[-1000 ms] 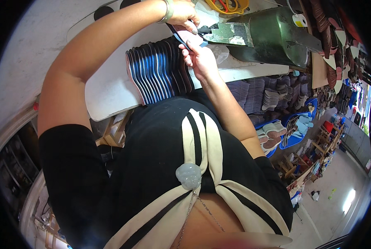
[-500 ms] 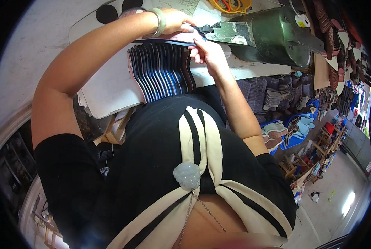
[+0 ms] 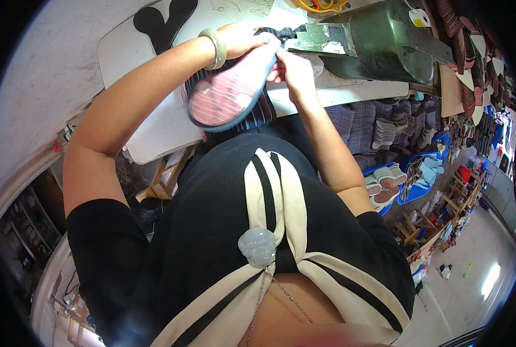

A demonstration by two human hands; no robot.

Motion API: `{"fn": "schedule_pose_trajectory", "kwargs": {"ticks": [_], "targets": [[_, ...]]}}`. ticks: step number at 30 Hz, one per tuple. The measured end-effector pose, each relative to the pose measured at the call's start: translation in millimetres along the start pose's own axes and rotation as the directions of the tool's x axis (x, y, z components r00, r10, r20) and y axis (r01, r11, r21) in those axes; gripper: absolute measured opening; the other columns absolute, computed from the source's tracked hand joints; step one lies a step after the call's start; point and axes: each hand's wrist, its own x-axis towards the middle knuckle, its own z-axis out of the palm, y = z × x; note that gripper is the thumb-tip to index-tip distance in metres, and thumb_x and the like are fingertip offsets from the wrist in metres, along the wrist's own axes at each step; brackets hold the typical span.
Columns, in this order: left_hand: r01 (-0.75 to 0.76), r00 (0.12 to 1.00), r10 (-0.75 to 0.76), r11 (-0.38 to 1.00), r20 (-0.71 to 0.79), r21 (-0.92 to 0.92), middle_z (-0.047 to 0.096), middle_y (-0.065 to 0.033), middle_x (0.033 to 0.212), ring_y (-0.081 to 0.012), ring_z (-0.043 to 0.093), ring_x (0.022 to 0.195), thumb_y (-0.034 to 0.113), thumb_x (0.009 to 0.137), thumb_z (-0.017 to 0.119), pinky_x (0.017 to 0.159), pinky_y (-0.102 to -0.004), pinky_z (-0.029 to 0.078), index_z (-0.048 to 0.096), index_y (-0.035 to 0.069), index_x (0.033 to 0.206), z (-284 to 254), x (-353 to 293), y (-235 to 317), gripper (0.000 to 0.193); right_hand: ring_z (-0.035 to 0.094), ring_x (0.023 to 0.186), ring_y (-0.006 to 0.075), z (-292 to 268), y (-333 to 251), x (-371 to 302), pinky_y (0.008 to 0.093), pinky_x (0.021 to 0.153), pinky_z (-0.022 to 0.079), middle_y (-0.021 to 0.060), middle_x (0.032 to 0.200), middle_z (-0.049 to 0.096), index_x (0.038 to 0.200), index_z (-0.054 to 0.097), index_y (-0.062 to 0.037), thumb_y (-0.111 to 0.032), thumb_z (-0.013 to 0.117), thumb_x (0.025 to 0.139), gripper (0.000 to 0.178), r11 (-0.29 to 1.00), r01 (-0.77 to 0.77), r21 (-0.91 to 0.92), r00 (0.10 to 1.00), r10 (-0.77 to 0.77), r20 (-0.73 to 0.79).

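Note:
A pink shoe insole [image 3: 223, 95] with a dark blue edge hangs out toward me from the head of a green sewing machine [image 3: 379, 43]. Its narrow end lies under the machine's black presser part [image 3: 284, 34]. On that end, my left hand [image 3: 240, 41], with a pale bangle at the wrist, presses its closed fingers beside the presser. At the insole's right edge my right hand [image 3: 295, 72] pinches the rim, its other fingers curled. Beneath the insole a row of dark striped insoles [image 3: 261, 115] stands on the white table, partly covered.
Two black sole shapes [image 3: 165, 26] lie at the table's far left. A yellow tray [image 3: 321, 7] with orange-handled tools sits behind the machine. To the right are stacked grey soles [image 3: 385, 130] and blue crates [image 3: 411, 194] of slippers. A wooden stool [image 3: 165, 176] stands below the table.
The insole has swung round: its wide end, formerly lying leftward under my left forearm, now points toward me, covering part of the row. The left elbow has shifted right.

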Motion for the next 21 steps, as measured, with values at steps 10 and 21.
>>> {"fn": "schedule_pose_trajectory", "kwargs": {"ticks": [10,21], "targets": [[0.389,0.915,-0.404,0.889,-0.011,-0.243,0.060,-0.0071,0.060,-0.0149,0.059,0.054,0.041,0.087,0.052,0.058,-0.0312,0.049,0.048,-0.001,0.111,5.4,-6.3,23.2,0.049,0.061,0.091,0.0199,-7.4,26.6,-106.6,0.0360,0.082,0.049,0.0128,0.104,0.059,0.119,0.048,-0.0001,-0.030,0.053,0.090,0.042,0.856,-0.226,0.464,0.963,0.124,0.240],[0.266,0.788,-0.251,0.962,-0.563,-0.056,0.065,-0.0200,0.090,-0.0303,0.064,0.086,0.048,0.085,0.051,0.079,-0.0375,0.048,0.048,0.001,0.119,26.3,20.7,-14.7,0.057,0.065,0.072,0.0194,1.3,41.3,-84.0,0.0296,0.066,0.052,0.0103,0.092,0.064,0.106,0.057,0.0030,-0.024,0.056,0.089,0.032,0.948,-0.105,0.300,0.983,0.053,0.176]]}}
